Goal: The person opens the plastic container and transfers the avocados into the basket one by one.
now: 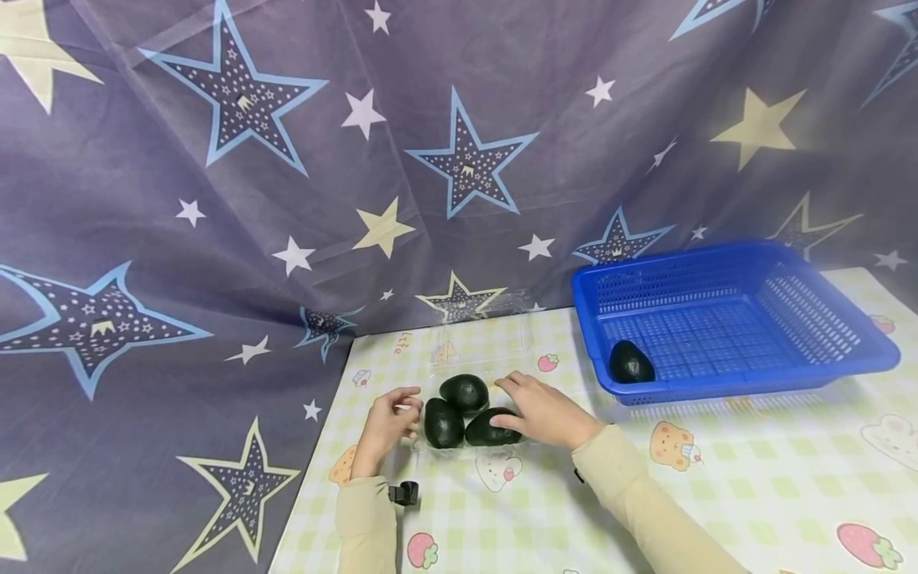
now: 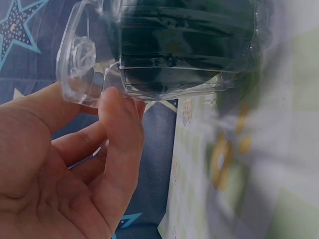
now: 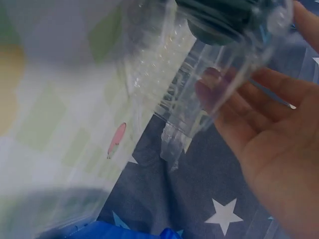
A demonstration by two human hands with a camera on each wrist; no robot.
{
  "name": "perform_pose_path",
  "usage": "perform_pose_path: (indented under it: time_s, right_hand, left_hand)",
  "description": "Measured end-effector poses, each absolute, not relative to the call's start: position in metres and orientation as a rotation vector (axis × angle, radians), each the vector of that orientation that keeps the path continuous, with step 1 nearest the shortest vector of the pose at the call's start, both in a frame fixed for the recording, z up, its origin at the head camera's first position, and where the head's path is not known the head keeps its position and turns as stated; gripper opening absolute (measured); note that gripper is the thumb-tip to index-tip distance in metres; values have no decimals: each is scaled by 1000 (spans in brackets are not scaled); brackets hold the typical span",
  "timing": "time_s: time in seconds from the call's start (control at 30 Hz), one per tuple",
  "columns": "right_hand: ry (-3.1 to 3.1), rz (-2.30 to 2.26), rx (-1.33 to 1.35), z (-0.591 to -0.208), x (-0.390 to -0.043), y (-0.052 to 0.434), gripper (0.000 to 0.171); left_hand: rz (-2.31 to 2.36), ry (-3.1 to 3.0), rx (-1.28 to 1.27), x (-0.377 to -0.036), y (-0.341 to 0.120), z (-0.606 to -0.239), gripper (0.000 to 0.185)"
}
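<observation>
A clear tray (image 1: 479, 351) is sitting near the counter's (image 1: 753, 494) back-left corner, holding three avocados (image 1: 464, 392) clustered at its front end. The left hand (image 1: 387, 422) is lying at the tray's left side and the right hand (image 1: 541, 408) at its right, over the nearest avocado. Well to the right, toward the counter's back edge, a basket (image 1: 846, 351) is standing with one more avocado (image 1: 631, 363) lying in its front-left corner.

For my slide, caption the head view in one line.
Two hands at a clear tray of three avocados; a fourth in the blue basket.
</observation>
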State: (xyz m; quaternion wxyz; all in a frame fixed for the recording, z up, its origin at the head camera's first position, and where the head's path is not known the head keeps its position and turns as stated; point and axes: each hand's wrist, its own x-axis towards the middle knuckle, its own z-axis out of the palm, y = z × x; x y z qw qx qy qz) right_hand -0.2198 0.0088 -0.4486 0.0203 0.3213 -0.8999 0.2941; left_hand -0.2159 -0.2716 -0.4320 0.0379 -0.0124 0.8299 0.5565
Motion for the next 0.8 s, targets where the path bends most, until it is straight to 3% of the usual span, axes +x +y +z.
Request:
perform_pose_path:
  time_s: [0.37, 0.8]
  right_hand:
    - [-2755, 866, 1055, -459, -218, 0, 60]
    - [-2816, 882, 1087, -465, -218, -9, 44]
  left_hand:
    - [1706, 2544, -54, -216, -271, -431, 38]
    - [1708, 2574, -65, -227, -279, -453, 42]
